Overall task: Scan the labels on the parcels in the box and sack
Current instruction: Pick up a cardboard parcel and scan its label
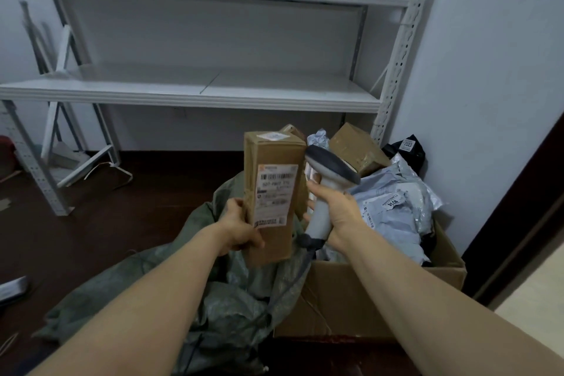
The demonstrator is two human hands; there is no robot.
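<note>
While the sack [232, 299] and box [366, 299] are sitting nearest, the left hand [241, 227] is holding a brown parcel [274, 152] upright above them, fingers curled round its lower edge. The right hand [338, 212] is wrapping its fingers round the scanner [331, 174] beside the label [276, 195]. Shelving [195, 91] is standing behind.

Your left hand [241, 229] holds parcel [274, 192] up, scanner [331, 168] in your right hand [335, 210] just right of it. Below: sack [225, 308] left, box [366, 293] right, touching; mailers [399, 207] piled in box. Shelving [213, 91] behind both.
</note>
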